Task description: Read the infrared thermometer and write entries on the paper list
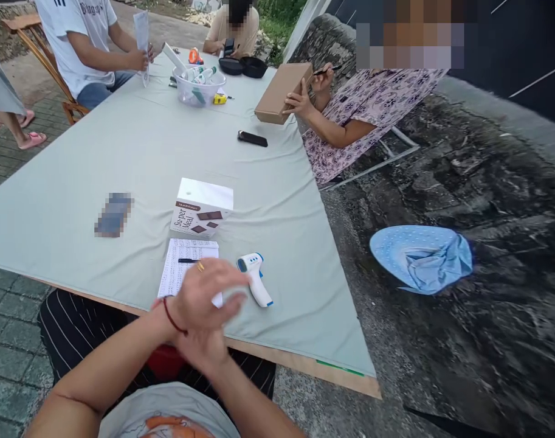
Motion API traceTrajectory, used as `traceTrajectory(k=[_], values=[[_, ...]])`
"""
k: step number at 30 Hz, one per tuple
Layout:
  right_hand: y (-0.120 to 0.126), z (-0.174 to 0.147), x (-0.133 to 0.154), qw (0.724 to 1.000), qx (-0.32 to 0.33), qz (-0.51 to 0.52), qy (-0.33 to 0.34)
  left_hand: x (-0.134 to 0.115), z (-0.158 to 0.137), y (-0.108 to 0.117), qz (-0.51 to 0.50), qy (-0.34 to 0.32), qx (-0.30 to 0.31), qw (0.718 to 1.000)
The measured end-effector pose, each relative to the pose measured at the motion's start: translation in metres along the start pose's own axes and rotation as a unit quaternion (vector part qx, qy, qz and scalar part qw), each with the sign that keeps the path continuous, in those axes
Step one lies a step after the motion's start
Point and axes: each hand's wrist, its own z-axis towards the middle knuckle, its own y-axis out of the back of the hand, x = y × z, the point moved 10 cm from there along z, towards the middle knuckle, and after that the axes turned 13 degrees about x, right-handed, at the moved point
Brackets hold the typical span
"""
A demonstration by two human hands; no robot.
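Note:
My left hand [208, 293], with a ring on one finger and a dark red cord at the wrist, is held over the table's near edge. Its fingers point right with the thumb apart, and nothing is in it. Crossing below it, my right hand [203, 348] is closed around the left wrist; most of its fingers are hidden behind it. Under the left hand lies a sheet of written paper [171, 271] with a black pen [188, 261] on it. A white and blue infrared thermometer [255, 280] lies just right of the hand. Behind the paper stands a white Super Meal box [204, 207].
A cloth-covered table [277, 201] spreads ahead. A blurred phone [114, 215] lies left, a black phone [252, 139] farther off. A plastic basket [199, 91] holds bottles; a yellow tape measure [219, 98] is beside it. A person at right holds a cardboard box [284, 94]. A blue hat [420, 258] lies on stone.

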Motion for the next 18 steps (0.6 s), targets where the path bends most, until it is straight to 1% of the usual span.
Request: traceTrajectory(k=[1, 3, 4, 5, 6, 8, 9, 10, 11, 13, 15, 17, 18], values=[[0.032, 0.002, 0.017, 0.989, -0.078, -0.118, 0.043, 0.024, -0.007, 0.011, 0.019, 0.048, -0.018, 0.999], [0.083, 0.013, 0.035, 0.966, -0.140, -0.202, 0.076, 0.077, -0.025, 0.024, 0.056, 0.146, -0.026, 0.987], [0.103, 0.015, 0.055, 0.920, -0.183, -0.327, 0.114, 0.103, -0.035, 0.025, 0.069, 0.190, -0.013, 0.979], [0.117, 0.018, 0.070, 0.863, -0.208, -0.441, 0.133, 0.128, -0.047, 0.024, 0.080, 0.228, 0.004, 0.970], [0.127, 0.024, 0.078, 0.808, -0.218, -0.531, 0.130, 0.149, -0.058, 0.023, 0.091, 0.258, 0.020, 0.962], [0.141, 0.039, 0.080, 0.720, -0.210, -0.655, 0.093, 0.183, -0.083, 0.016, 0.113, 0.315, 0.058, 0.940], [0.144, 0.046, 0.077, 0.685, -0.199, -0.697, 0.073, 0.195, -0.096, 0.013, 0.123, 0.341, 0.070, 0.929], [0.145, 0.051, 0.074, 0.657, -0.184, -0.729, 0.055, 0.203, -0.106, 0.011, 0.128, 0.363, 0.082, 0.919], [0.145, 0.056, 0.070, 0.635, -0.168, -0.753, 0.041, 0.209, -0.115, 0.008, 0.132, 0.378, 0.092, 0.912], [0.141, 0.061, 0.063, 0.606, -0.139, -0.783, 0.022, 0.213, -0.124, 0.003, 0.136, 0.392, 0.109, 0.903], [0.139, 0.062, 0.062, 0.597, -0.124, -0.792, 0.015, 0.214, -0.126, -0.001, 0.141, 0.395, 0.127, 0.899], [0.140, 0.057, 0.067, 0.609, -0.129, -0.782, 0.018, 0.213, -0.125, -0.004, 0.145, 0.395, 0.144, 0.895], [0.142, 0.053, 0.072, 0.624, -0.141, -0.768, 0.024, 0.213, -0.124, -0.005, 0.146, 0.395, 0.151, 0.894]])
